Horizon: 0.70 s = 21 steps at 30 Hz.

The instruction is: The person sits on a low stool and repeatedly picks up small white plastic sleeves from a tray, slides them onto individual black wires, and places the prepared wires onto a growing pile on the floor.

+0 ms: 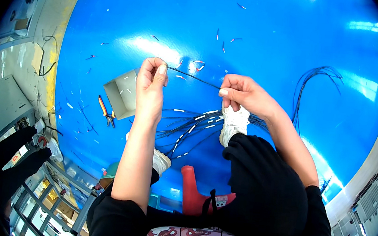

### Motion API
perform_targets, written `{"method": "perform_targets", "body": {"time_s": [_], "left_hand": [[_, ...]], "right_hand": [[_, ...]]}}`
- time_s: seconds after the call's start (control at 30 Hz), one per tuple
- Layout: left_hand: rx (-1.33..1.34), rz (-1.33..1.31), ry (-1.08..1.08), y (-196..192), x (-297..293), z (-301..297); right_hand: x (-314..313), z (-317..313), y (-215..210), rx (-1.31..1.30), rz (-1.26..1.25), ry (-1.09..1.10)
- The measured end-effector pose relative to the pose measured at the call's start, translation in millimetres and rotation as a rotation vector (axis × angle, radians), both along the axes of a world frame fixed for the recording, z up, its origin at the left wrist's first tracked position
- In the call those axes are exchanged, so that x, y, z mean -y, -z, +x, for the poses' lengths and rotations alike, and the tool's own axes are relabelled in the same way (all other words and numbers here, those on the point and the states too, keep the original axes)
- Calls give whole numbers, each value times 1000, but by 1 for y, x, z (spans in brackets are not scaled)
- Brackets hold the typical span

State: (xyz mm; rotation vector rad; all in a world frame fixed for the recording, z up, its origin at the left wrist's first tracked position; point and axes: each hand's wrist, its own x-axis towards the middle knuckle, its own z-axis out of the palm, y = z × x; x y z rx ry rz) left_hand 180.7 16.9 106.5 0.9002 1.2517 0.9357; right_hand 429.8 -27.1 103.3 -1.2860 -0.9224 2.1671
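A thin black wire [194,77] stretches between my two hands, above the blue floor. My left hand [152,79] pinches its left end between thumb and fingers. With thumb and forefinger, my right hand [245,94] grips the wire farther right, in front of my white shoe [234,123]. Below the wire, a bundle of black cables [183,124] with white sleeves along them lies on the floor by my shoes. Next to my left forearm stands an open grey box [124,93] with a few small white pieces inside.
Orange-handled pliers [107,111] lie left of the box. Short wire scraps [223,46] are scattered over the blue floor [275,16]. More black cables [302,84] curve at the right. A red stool [192,190] is beneath me. Another person's legs [21,155] show at the lower left.
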Motion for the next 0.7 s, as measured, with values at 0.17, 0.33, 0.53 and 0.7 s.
{"method": "perform_targets", "body": {"time_s": [0.17, 0.33, 0.53, 0.7], "left_hand": [[373, -271, -284, 28, 8, -12], [254, -226, -281, 72, 21, -30], [-386, -43, 504, 105, 73, -87], [-978, 247, 1112, 98, 95, -131]], "right_hand": [[14, 31, 46, 107, 56, 30], [48, 89, 120, 388, 88, 131], [104, 78, 159, 1045, 634, -83], [146, 69, 141, 1103, 463, -113]]}}
